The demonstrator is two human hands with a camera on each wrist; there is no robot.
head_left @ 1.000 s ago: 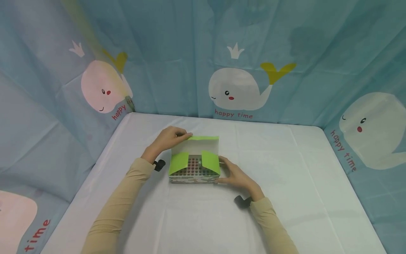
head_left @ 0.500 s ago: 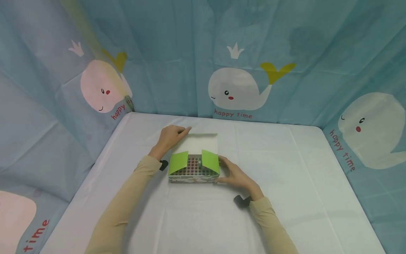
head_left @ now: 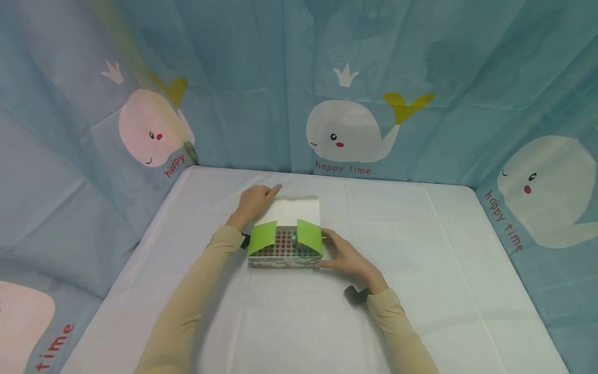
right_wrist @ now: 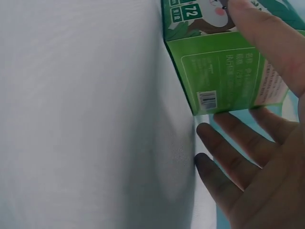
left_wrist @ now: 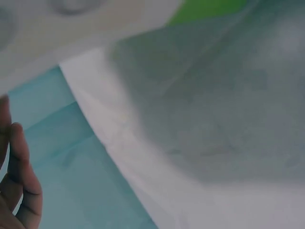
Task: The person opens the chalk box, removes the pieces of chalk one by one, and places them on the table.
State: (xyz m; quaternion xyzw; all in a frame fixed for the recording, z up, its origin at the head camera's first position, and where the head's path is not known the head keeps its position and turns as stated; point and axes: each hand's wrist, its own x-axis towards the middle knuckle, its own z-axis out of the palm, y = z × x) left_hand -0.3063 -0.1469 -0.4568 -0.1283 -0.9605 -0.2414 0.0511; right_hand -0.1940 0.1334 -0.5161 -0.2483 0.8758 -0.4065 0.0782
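A cardboard box (head_left: pixel 285 263) sits mid-table in the head view, its white-lined lid (head_left: pixel 293 212) tipped back. Two green side flaps (head_left: pixel 263 237) slant upward, and rows of small round ends (head_left: pixel 284 244) show between them. My left hand (head_left: pixel 254 201) is at the lid's far left corner, thumb extended. In the left wrist view its bent fingers (left_wrist: pixel 21 162) lie close under the lid's blurred edge. My right hand (head_left: pixel 345 256) holds the box's right end, thumb on the front and fingers toward the back. The right wrist view shows that green printed end (right_wrist: pixel 224 78) and its barcode.
White cloth covers the table (head_left: pixel 420 270). Behind it and along both sides hangs a blue curtain (head_left: pixel 261 119) printed with whales. A black wrist mount (head_left: pixel 356 295) sits by the right sleeve; another is partly hidden at the left one.
The lid has swung farther back, showing more of its white inside. My left hand has moved slightly back and right with it, its thumb lifting from the lid's edge. The right hand stays put.
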